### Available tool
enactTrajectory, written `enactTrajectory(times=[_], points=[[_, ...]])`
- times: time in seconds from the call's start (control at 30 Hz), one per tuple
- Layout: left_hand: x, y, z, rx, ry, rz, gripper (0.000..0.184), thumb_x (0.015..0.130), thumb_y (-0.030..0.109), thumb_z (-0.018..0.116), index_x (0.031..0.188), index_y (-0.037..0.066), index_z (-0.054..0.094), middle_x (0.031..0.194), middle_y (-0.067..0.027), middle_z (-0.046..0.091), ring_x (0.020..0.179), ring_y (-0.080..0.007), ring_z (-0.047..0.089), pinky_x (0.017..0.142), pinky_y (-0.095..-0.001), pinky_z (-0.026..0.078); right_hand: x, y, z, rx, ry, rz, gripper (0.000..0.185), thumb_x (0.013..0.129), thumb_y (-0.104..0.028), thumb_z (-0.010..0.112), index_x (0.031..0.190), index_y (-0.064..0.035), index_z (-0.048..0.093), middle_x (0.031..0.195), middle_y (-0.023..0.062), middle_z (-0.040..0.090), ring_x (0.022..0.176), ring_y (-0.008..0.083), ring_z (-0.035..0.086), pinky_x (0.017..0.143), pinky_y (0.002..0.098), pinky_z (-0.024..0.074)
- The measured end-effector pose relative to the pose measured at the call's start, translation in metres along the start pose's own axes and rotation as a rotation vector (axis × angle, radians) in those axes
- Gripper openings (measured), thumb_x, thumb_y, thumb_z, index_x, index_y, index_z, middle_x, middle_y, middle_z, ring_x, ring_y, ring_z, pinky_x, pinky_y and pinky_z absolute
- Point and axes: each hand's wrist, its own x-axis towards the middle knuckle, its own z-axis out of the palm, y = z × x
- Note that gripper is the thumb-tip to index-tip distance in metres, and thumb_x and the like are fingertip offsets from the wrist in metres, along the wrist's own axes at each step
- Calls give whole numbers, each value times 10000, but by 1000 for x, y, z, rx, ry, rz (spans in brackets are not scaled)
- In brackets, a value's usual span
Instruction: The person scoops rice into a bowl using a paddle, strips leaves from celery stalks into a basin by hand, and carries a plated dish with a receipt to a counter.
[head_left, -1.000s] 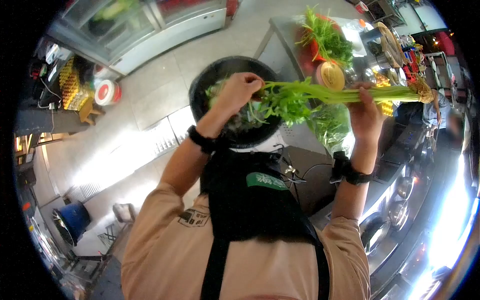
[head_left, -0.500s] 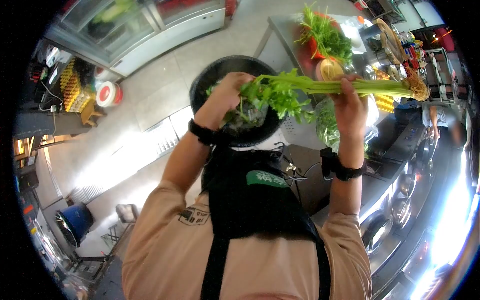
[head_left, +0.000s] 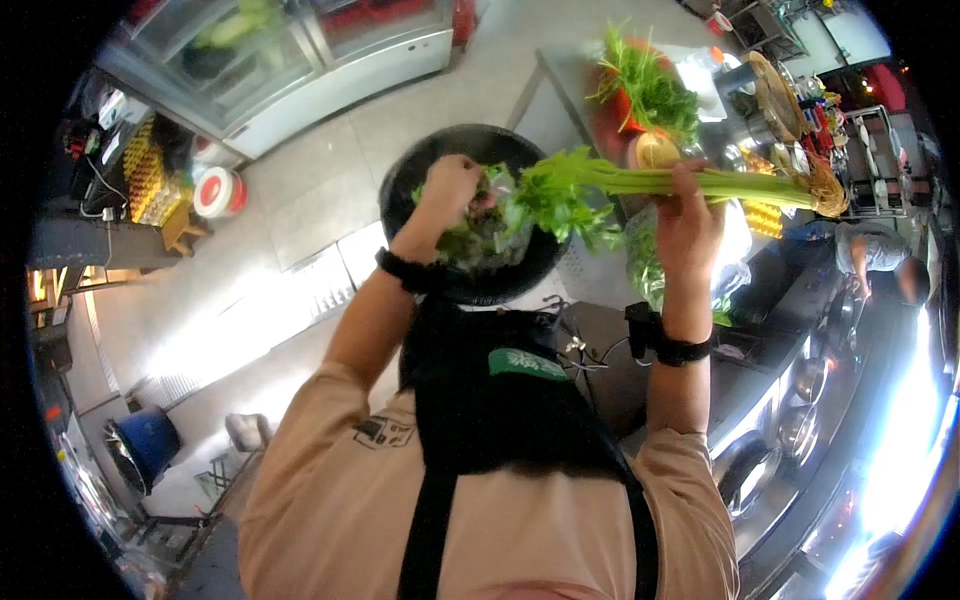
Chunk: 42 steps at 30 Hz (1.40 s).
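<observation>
My right hand is wrapped round the stalks of a leafy green bunch, held level with its roots to the right and its leaves to the left. Those leaves hang over the right rim of a large black bin. Over the bin's left part is my left hand, its fingers drawn together and apart from the bunch; what they hold, if anything, is too small to make out. Plant scraps and clear plastic lie inside the bin. Bagged greens are below my right hand.
A steel table at the upper right bears a red container of herbs and a yellowish round tub. A co-worker stands at the far right near pans. A white bucket and blue bin are at left.
My left hand has moved away from the leafy end of the bunch, down over the bin. My right hand and the bunch have shifted slightly left.
</observation>
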Motion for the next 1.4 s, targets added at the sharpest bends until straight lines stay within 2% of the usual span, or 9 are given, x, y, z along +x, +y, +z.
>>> enactTrajectory(times=[0.13, 0.27, 0.37, 0.57, 0.63, 0.67, 0.73, 0.93, 1.4], points=[[18, -33, -11, -591, -256, 21, 218, 913, 88, 437, 759, -46, 514, 731, -169, 582, 600, -238, 573, 536, -338, 451, 9, -5, -16, -91, -55, -84, 178, 891, -92, 569, 1032, -3, 508, 1029, 106, 561, 877, 204, 602, 662, 303, 554], [23, -35, -16, -666, -270, 22, 220, 919, 99, 421, 778, -42, 515, 750, -160, 576, 641, -244, 575, 600, -338, 472, 15, -4, -24, -386, -137, -361, 194, 880, -46, 571, 1069, -19, 530, 1014, 98, 570, 907, 209, 601, 703, 324, 556], [22, -33, -23, -686, -194, 50, 244, 917, 145, 445, 801, -47, 541, 797, -155, 588, 725, -238, 587, 688, -332, 480, 15, -13, -19, 34, -35, -87, 118, 886, -94, 572, 966, -22, 524, 873, 104, 607, 761, 201, 622, 665, 336, 565], [23, -31, -36, -406, -39, 158, 176, 869, 160, 563, 872, -10, 610, 831, -100, 633, 767, -171, 586, 724, -295, 460, 19, -13, -36, -100, -98, -163, 111, 897, -108, 566, 988, -43, 561, 990, 101, 601, 904, 212, 590, 754, 362, 525], [19, -22, -38, 385, 189, 345, 203, 842, 194, 584, 886, -3, 604, 931, -144, 602, 852, -274, 585, 816, -353, 463, 19, -18, -35, 143, -137, -70, 119, 892, -109, 576, 997, -54, 567, 974, 102, 617, 923, 212, 590, 778, 366, 515], [16, -20, -35, 385, 187, 344, 203, 842, 194, 584, 886, -3, 604, 931, -144, 602, 852, -274, 585, 816, -353, 463, 18, -18, -36, 143, -136, -69, 119, 892, -109, 576, 997, -54, 567, 974, 102, 617, 923, 212, 590, 778, 366, 515], [10, -14, -23, 536, 442, 795, 196, 814, 178, 619, 903, 4, 605, 937, -154, 584, 858, -294, 576, 818, -382, 455, 19, -18, -35, 150, -104, -70, 124, 889, -120, 585, 997, -61, 569, 947, 98, 628, 926, 215, 591, 784, 362, 506], [-29, 26, 32, 129, 65, 730, 207, 840, 157, 657, 961, 8, 580, 909, -112, 565, 813, -215, 597, 710, -306, 481, 15, -13, -31, 137, -83, -83, 112, 906, -135, 558, 1001, -75, 570, 966, 93, 625, 922, 217, 589, 800, 374, 483], [-19, 16, 39, 0, 24, 693, 119, 891, 121, 582, 940, 12, 584, 857, -66, 596, 764, -146, 569, 649, -292, 451, 19, -9, -57, 128, -20, -97, 136, 913, -135, 545, 1028, -68, 571, 976, 105, 622, 954, 225, 585, 827, 396, 486]])
